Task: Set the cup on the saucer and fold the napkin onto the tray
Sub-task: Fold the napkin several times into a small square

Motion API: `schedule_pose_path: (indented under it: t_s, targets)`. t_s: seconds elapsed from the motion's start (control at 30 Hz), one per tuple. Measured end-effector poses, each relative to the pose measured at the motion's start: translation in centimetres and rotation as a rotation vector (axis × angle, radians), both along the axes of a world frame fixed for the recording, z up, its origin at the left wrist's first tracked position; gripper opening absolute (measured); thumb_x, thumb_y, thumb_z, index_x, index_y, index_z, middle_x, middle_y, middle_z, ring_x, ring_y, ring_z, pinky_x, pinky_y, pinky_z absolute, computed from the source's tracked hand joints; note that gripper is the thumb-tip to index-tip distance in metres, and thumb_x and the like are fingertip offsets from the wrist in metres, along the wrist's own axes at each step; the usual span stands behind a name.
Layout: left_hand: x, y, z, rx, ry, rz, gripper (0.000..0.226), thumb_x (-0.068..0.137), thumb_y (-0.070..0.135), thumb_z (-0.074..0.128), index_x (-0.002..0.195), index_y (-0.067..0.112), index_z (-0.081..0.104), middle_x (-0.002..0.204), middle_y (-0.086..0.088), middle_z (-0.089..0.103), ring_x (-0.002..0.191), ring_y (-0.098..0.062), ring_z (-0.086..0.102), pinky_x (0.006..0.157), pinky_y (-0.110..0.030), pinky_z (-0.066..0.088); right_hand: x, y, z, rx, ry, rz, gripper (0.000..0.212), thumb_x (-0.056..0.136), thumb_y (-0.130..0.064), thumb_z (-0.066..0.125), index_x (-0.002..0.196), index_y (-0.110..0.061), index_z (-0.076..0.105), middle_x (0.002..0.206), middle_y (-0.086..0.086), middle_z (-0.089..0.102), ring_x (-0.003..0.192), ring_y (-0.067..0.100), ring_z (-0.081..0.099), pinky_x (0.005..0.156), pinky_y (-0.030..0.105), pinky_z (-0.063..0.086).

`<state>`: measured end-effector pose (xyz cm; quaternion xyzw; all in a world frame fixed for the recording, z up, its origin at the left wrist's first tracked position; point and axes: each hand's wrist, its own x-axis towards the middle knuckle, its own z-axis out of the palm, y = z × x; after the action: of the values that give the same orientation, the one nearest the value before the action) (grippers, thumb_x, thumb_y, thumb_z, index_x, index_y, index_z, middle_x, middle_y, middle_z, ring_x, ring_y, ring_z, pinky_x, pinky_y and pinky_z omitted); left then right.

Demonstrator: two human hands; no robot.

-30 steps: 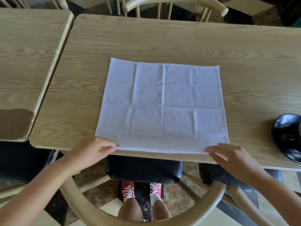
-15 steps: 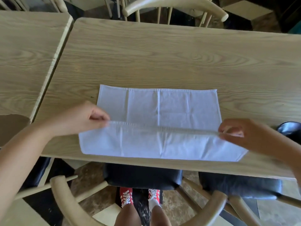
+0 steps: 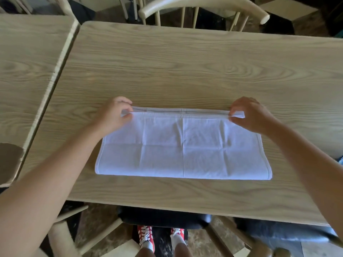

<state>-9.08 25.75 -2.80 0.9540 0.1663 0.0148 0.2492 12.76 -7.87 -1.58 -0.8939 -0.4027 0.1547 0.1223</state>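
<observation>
Since the earlier frame we have carried the near edge of the white napkin (image 3: 182, 145) up and over to its far edge, so the cloth that lay half-turned now lies folded in two as a wide rectangle in the centre of the frame, its fold line toward the bottom. Our left hand (image 3: 111, 117) pinches the upper left corner of the top layer between thumb and curled fingers (image 3: 124, 101), and our right hand (image 3: 250, 115) pinches the upper right corner the same way, a small tab of cloth showing between its fingertips. Both top-layer corners sit almost level with the layer beneath, whose hem shows as a thin strip just above. The napkin rests flat on the pale wood-grain surface (image 3: 185, 62). A second table (image 3: 27, 62) stands just beside it at the left of the frame. A light wooden chair (image 3: 204, 4) shows at the top, and red-and-white shoes (image 3: 146, 236) at the bottom below the table edge.
</observation>
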Motion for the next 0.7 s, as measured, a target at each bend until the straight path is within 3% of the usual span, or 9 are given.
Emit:
schedule_pose_path:
  t_s: [0.1,0.23,0.3,0.43,0.5,0.57,0.63,0.7]
  targets:
    - [1.0,0.8,0.1,-0.038,0.012,-0.031,0.004,0.078,-0.002,0.066,0.080,0.001,0.069,0.096,-0.017,0.065,0.092,-0.033,0.061,0.086,-0.042,0.047,0.3,0.3,0.2,0.113,0.049,-0.089,0.006,0.078,-0.014,0.071,0.082,-0.011,0.068,0.092,0.008,0.064,0.089,0.026,0.059,0.083,0.038,0.046]
    - [1.8,1.9,0.4,-0.093,0.052,0.028,0.011,0.080,0.007,0.065,0.077,0.017,0.066,0.081,0.003,0.064,0.083,-0.019,0.060,0.082,-0.037,0.047,1.1,0.6,0.4,0.116,0.094,-0.154,0.005,0.079,-0.018,0.070,0.080,-0.014,0.069,0.081,-0.003,0.060,0.082,0.019,0.057,0.073,0.027,0.037]
    - [2.1,1.9,0.5,-0.118,0.064,0.054,0.013,0.080,0.008,0.065,0.075,0.020,0.065,0.078,0.006,0.063,0.083,-0.018,0.061,0.081,-0.034,0.045,1.1,0.9,0.4,0.107,0.092,-0.175,0.004,0.078,-0.020,0.070,0.078,-0.018,0.067,0.081,-0.006,0.059,0.082,0.017,0.056,0.075,0.030,0.040]
    - [2.1,0.4,0.1,-0.123,0.028,0.133,0.010,0.079,-0.001,0.062,0.085,0.005,0.064,0.083,-0.005,0.064,0.085,-0.029,0.061,0.076,-0.031,0.043,-0.2,1.2,-0.1,0.111,0.053,-0.284,0.007,0.077,-0.021,0.069,0.078,-0.021,0.063,0.085,-0.004,0.059,0.087,0.021,0.057,0.091,0.042,0.038]
    - [1.9,-0.4,0.2,-0.057,0.001,0.193,0.021,0.078,-0.001,0.061,0.099,0.002,0.061,0.090,-0.015,0.064,0.090,-0.035,0.059,0.077,-0.034,0.040,-1.0,1.2,-0.4,0.107,-0.055,-0.368,0.017,0.075,-0.022,0.069,0.091,-0.017,0.064,0.097,0.004,0.062,0.098,0.028,0.055,0.093,0.040,0.031]
    - [1.9,-1.8,0.3,0.186,-0.047,0.184,0.042,0.080,0.005,0.061,0.120,0.002,0.053,0.111,-0.021,0.060,0.107,-0.039,0.054,0.090,-0.044,0.038,-2.6,1.6,-0.7,0.099,-0.233,-0.355,0.038,0.077,-0.025,0.067,0.112,-0.016,0.060,0.121,0.013,0.057,0.116,0.032,0.047,0.099,0.045,0.027]
    - [2.4,-5.0,0.2,0.300,-0.106,0.114,0.056,0.085,0.014,0.055,0.137,0.003,0.036,0.137,-0.021,0.046,0.130,-0.035,0.040,0.102,-0.055,0.029,-5.5,3.3,-1.2,0.132,-0.310,-0.266,0.051,0.084,-0.027,0.058,0.133,-0.015,0.047,0.143,0.015,0.042,0.135,0.033,0.032,0.108,0.053,0.020]
    - [3.2,-9.5,-0.6,0.307,-0.077,-0.042,0.059,0.090,0.025,0.040,0.145,0.009,0.022,0.152,-0.011,0.030,0.141,-0.026,0.025,0.109,-0.058,0.018,-8.6,5.7,-2.0,0.106,-0.264,-0.173,0.055,0.090,-0.027,0.047,0.142,-0.016,0.032,0.153,0.012,0.024,0.143,0.029,0.016,0.111,0.056,0.009]
